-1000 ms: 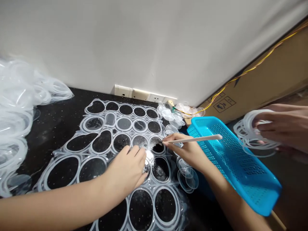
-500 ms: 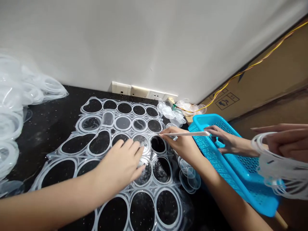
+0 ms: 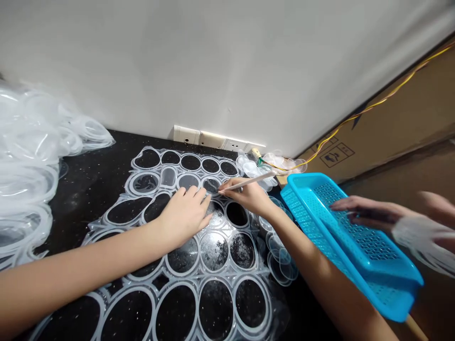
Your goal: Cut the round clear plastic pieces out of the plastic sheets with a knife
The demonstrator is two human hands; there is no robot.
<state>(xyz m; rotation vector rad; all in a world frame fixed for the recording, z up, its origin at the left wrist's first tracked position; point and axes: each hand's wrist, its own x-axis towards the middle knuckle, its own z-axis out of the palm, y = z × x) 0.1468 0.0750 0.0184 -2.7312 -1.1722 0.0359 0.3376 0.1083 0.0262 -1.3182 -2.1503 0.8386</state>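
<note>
At centre, my right fingers (image 3: 232, 182) grip a white stick (image 3: 261, 177) over the ringed sheet (image 3: 233, 303); my left fingers (image 3: 191, 195), loosely spread, hide part. Frame right, a co-worker's hand (image 3: 375, 211) overhangs a blue basket (image 3: 307, 179); left, heaped plastic (image 3: 28, 137).

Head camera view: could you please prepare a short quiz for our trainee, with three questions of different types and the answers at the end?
1. Multiple choice: what does the wearer's right hand hold?
A) scissors
B) a slim white stick
C) a roll of tape

2. True or false: a co-worker's hand is seen over the blue basket.

3. Short answer: what lies under the wearer's left hand?

Key:
1. B
2. True
3. A sheet of clear plastic rings
</note>
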